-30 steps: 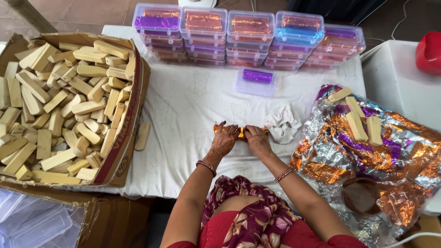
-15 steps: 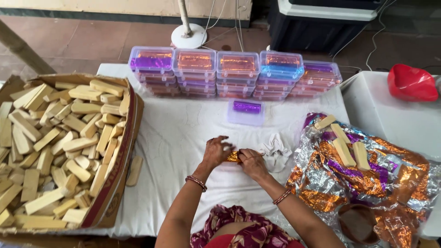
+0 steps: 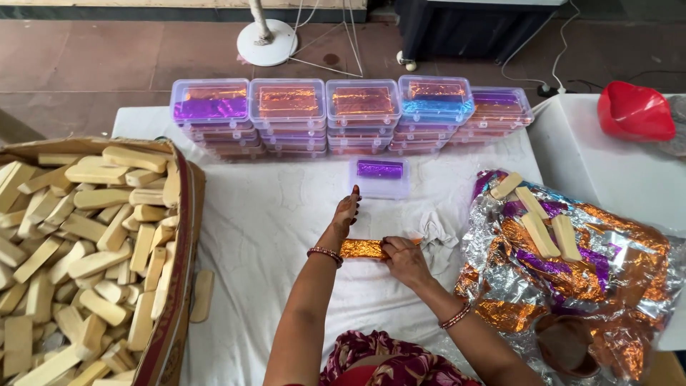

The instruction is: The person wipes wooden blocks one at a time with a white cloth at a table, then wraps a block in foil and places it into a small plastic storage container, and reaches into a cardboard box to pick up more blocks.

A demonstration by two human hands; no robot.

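1. White cloth-covered table point(image 3: 271, 236), spanning the middle of the scene; all listed goods rest on it or beside it.
2. Open brown cardboard carton point(image 3: 175, 286), near left, heaped to the rim with pale cream rectangular bars point(image 3: 78, 243), unwrapped and lying at all angles. One stray cream bar point(image 3: 202, 294) lies on the cloth just outside the carton's right wall.
3. Crumpled heap of shiny foil sheets in orange, purple and silver point(image 3: 607, 286), near right. Four unwrapped cream bars point(image 3: 539, 225) rest on its far part.
4. Row of clear lidded plastic boxes point(image 3: 350, 114), five stacks side by side along the far edge of the table. Foil-wrapped bars show through the lids: purple at left, orange in the next two, blue and orange in the fourth, purple and orange at right.
5. Red plastic object point(image 3: 634, 111), far right, on a separate white surface.
6. Single clear plastic box point(image 3: 379, 177), standing alone near the row, holding one purple foil-wrapped bar.
7. Small crumpled white cloth point(image 3: 437, 239), just right of the hands.
8. Left hand point(image 3: 346, 214), fingers extended and apart, heel pressing the left end of the orange foil-wrapped bar point(image 3: 363, 248), centre of the table.
9. Right hand point(image 3: 404, 259), fingers closed on the bar's right end.
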